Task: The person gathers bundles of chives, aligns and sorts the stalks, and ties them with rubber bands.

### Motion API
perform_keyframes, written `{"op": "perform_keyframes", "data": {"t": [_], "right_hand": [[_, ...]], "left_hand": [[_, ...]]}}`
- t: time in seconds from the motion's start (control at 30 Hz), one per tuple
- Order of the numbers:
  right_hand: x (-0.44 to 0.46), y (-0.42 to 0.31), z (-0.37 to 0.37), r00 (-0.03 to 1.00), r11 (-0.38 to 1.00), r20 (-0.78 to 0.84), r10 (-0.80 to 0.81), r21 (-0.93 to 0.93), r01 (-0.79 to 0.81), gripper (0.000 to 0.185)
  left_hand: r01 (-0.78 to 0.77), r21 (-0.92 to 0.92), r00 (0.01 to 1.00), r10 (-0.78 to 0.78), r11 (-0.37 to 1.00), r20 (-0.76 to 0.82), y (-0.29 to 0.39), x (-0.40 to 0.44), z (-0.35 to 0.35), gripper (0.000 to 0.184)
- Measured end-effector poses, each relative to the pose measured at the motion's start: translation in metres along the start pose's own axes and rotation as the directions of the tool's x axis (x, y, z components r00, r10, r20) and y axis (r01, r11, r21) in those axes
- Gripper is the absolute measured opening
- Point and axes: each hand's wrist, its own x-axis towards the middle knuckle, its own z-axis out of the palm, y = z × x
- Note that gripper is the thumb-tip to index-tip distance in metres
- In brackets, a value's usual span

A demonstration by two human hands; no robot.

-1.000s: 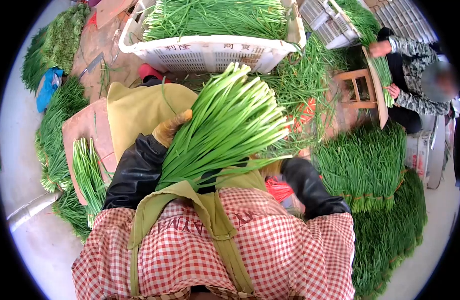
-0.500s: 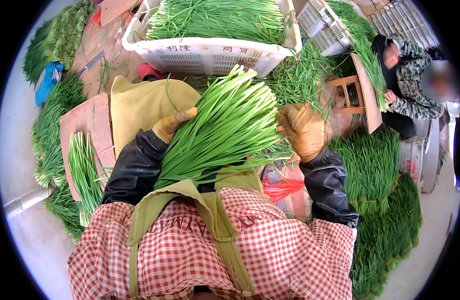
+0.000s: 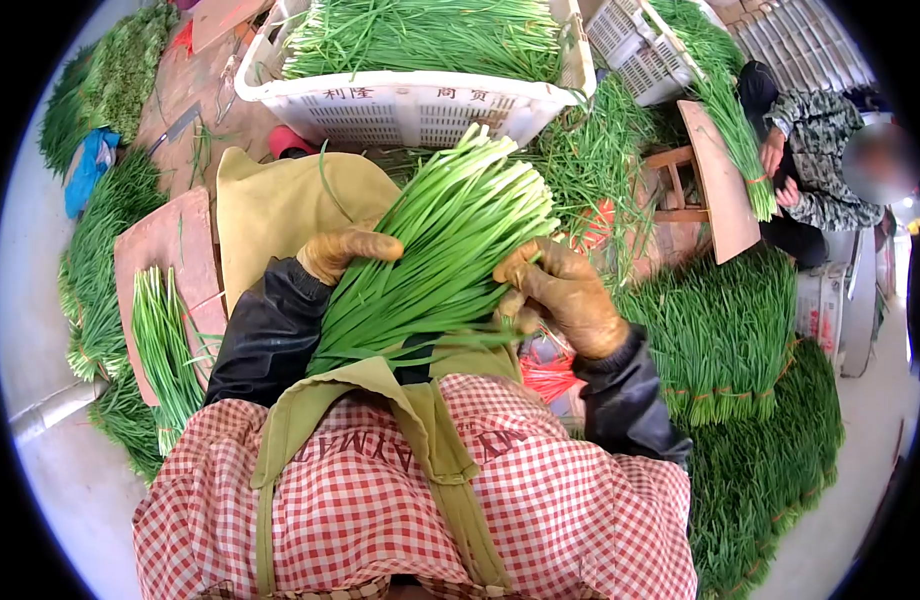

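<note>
A thick bunch of garlic chives (image 3: 445, 240) lies slanted across my lap, pale stem ends at the upper right and green leaves toward my apron. My left hand (image 3: 345, 253), in a tan glove, grips its left side, thumb on top and the other fingers hidden beneath the leaves. At the bunch's right edge my gloved right hand (image 3: 568, 295) is closed in a pinch on chive leaves. Some leaf tips below that hand are smeared by motion. A smaller chive bundle (image 3: 163, 345) rests on a reddish board (image 3: 185, 235) to my left.
Ahead stands a white crate (image 3: 410, 108) full of chives. Tied chive bundles (image 3: 720, 340) are stacked at right, and red ties (image 3: 550, 378) lie beside my lap. A co-worker (image 3: 820, 150) sits at far right by a tilted board (image 3: 718, 185). A knife (image 3: 177, 128) lies at upper left.
My right hand has moved left and down from beyond the bunch to its right edge and now pinches leaves there. My left hand keeps its hold. The co-worker's hands have shifted.
</note>
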Motion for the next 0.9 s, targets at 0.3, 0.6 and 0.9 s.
{"op": "perform_keyframes", "data": {"t": [0.3,0.6,0.9], "right_hand": [[0.008,0.022,-0.142,0.569,0.391,-0.443,-0.692,-0.894,-0.22,0.041],[0.068,-0.008,-0.018,0.595,-0.124,0.214,-0.775,-0.974,0.19,0.02],[0.038,0.043,-0.19,0.638,0.041,-0.712,-0.293,-0.676,-0.735,0.025]], "left_hand": [[-0.055,-0.112,0.994,0.044,0.992,-0.096,-0.002,-0.004,-0.04,0.046],[-0.117,-0.014,0.981,0.113,0.993,-0.158,-0.002,-0.001,-0.054,0.023],[-0.068,-0.087,0.996,0.063,0.994,-0.064,0.002,-0.007,-0.047,0.032]]}}
